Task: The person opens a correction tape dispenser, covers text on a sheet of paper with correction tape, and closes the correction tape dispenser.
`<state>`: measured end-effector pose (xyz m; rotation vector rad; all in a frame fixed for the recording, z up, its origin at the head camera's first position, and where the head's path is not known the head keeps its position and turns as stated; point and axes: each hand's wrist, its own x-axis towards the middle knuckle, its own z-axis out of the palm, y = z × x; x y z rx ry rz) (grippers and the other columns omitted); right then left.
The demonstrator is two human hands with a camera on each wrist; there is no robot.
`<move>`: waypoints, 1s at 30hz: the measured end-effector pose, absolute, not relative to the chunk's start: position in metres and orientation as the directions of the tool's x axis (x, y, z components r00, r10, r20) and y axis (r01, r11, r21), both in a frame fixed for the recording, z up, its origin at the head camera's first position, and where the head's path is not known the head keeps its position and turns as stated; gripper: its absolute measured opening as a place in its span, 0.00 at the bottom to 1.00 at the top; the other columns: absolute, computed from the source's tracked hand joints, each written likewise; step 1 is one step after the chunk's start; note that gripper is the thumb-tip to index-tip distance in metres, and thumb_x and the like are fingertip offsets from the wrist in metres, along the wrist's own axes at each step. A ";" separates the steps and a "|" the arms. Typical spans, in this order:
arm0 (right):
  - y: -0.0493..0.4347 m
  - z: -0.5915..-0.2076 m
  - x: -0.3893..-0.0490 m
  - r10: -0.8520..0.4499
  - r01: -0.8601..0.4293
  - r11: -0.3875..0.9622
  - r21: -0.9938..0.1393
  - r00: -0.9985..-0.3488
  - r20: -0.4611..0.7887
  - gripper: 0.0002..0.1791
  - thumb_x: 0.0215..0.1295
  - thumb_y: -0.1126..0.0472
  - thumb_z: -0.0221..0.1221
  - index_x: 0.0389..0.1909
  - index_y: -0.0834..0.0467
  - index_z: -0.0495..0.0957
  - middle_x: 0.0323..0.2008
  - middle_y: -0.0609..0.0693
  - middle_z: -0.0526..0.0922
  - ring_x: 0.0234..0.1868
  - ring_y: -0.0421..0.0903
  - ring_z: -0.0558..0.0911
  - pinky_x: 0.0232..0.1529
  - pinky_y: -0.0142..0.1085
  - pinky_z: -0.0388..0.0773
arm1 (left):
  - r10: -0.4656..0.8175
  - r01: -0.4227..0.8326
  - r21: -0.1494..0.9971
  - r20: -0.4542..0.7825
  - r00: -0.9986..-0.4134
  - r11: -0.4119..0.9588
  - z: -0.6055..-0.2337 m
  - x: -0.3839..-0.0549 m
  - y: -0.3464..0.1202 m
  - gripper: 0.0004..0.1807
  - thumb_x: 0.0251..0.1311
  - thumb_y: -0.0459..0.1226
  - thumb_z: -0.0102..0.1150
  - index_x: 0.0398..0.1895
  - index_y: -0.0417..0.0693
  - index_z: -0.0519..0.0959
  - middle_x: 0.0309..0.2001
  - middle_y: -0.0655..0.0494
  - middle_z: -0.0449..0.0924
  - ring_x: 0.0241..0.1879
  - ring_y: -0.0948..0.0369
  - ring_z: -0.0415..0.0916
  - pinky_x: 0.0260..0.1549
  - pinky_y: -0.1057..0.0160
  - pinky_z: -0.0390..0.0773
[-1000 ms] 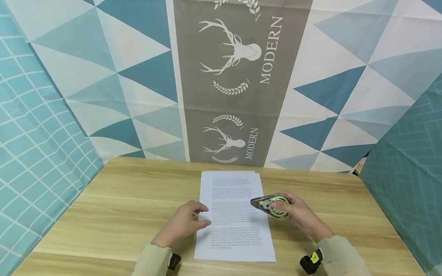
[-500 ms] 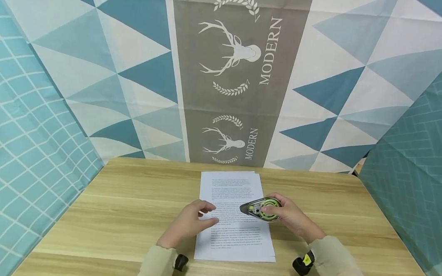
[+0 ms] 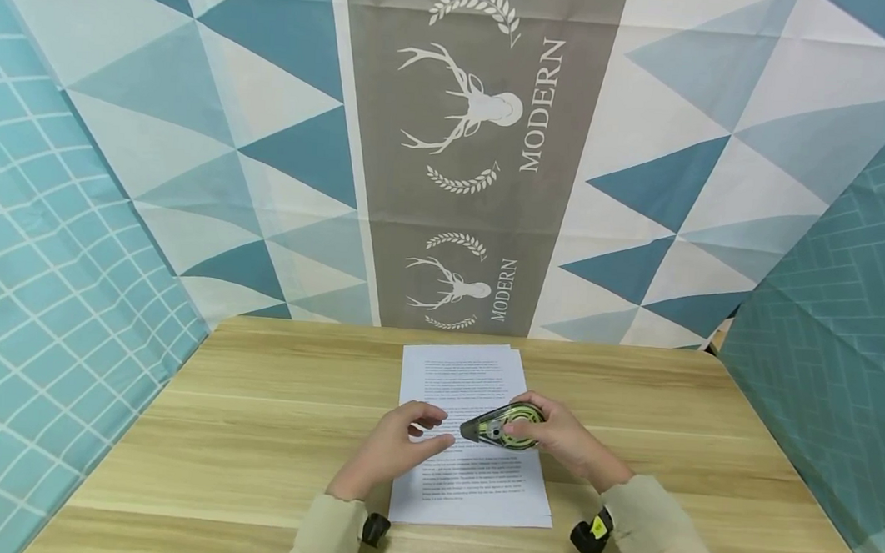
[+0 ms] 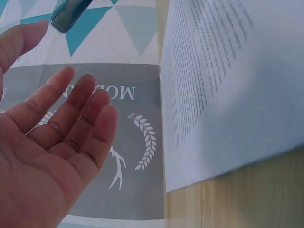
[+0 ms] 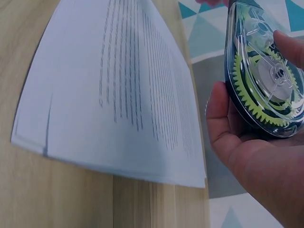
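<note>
My right hand (image 3: pixel 557 437) holds a correction tape dispenser (image 3: pixel 506 425) above the printed sheets, its dark tapered tip pointing left. In the right wrist view, green gears show through the clear case of the correction tape (image 5: pixel 266 71), gripped between thumb and fingers. My left hand (image 3: pixel 396 445) hovers over the left side of the paper, close to the dispenser's tip. Nothing lies between its loosely bent fingers and thumb, as the left wrist view shows the palm of the left hand (image 4: pixel 52 137) bare. Beneath both hands lie printed paper sheets (image 3: pixel 469 495), slightly misaligned.
A light wooden table (image 3: pixel 269 434) carries the sheets. Behind it rises a patterned cloth backdrop (image 3: pixel 478 178) with deer heads. Blue-green cloths hang at the left and right sides. A black wrist device (image 3: pixel 592 535) sits at the right sleeve.
My right hand has carried the correction tape leftward and slightly toward me over the paper. My left hand has shifted to the right, so the two are closer together. The sheets stay in place.
</note>
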<state>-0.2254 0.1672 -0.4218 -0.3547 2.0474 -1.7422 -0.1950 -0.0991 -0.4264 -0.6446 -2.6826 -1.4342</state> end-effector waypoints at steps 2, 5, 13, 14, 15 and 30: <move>0.163 -0.422 -0.224 -0.456 0.075 0.187 -0.979 -0.877 -0.154 0.23 0.56 0.57 0.64 0.48 0.63 0.68 0.42 0.50 0.77 0.42 0.43 0.76 0.43 0.34 0.75 | 0.348 0.375 0.799 0.223 -0.911 0.470 -0.426 -0.194 -0.096 0.20 0.55 0.48 0.62 0.45 0.45 0.78 0.45 0.48 0.80 0.46 0.50 0.77 0.43 0.58 0.78; 0.158 -0.422 -0.223 -0.462 0.064 0.190 -0.980 -0.875 -0.146 0.22 0.56 0.57 0.64 0.48 0.62 0.69 0.41 0.48 0.77 0.41 0.42 0.76 0.43 0.33 0.75 | 0.360 0.377 0.810 0.222 -0.906 0.450 -0.426 -0.194 -0.093 0.20 0.56 0.49 0.62 0.45 0.46 0.78 0.46 0.49 0.80 0.46 0.50 0.76 0.43 0.57 0.77; 0.153 -0.422 -0.220 -0.500 0.035 0.180 -0.983 -0.857 -0.123 0.22 0.58 0.60 0.62 0.50 0.65 0.68 0.41 0.51 0.77 0.41 0.43 0.76 0.42 0.32 0.75 | 0.364 0.385 0.804 0.226 -0.903 0.454 -0.429 -0.194 -0.088 0.19 0.55 0.49 0.62 0.44 0.48 0.78 0.44 0.55 0.80 0.44 0.57 0.77 0.42 0.60 0.77; 0.152 -0.422 -0.219 -0.502 0.034 0.178 -0.983 -0.857 -0.120 0.22 0.58 0.60 0.62 0.50 0.66 0.68 0.41 0.51 0.77 0.40 0.43 0.76 0.42 0.32 0.75 | 0.364 0.384 0.805 0.227 -0.903 0.451 -0.429 -0.193 -0.088 0.19 0.55 0.49 0.63 0.44 0.47 0.78 0.43 0.55 0.80 0.44 0.57 0.77 0.42 0.61 0.77; 0.151 -0.422 -0.219 -0.503 0.033 0.178 -0.984 -0.856 -0.120 0.23 0.58 0.60 0.62 0.50 0.66 0.68 0.41 0.51 0.77 0.40 0.43 0.76 0.42 0.32 0.75 | 0.364 0.384 0.807 0.228 -0.903 0.448 -0.429 -0.193 -0.088 0.19 0.55 0.49 0.63 0.44 0.47 0.78 0.43 0.55 0.80 0.43 0.57 0.77 0.42 0.61 0.77; 0.142 -0.424 -0.222 -0.493 0.035 0.187 -0.982 -0.861 -0.124 0.21 0.58 0.58 0.62 0.49 0.62 0.69 0.41 0.50 0.77 0.40 0.43 0.76 0.42 0.34 0.75 | 0.341 0.402 0.795 0.262 -0.903 0.454 -0.430 -0.191 -0.086 0.13 0.55 0.46 0.63 0.39 0.48 0.80 0.35 0.60 0.80 0.35 0.67 0.75 0.37 0.65 0.77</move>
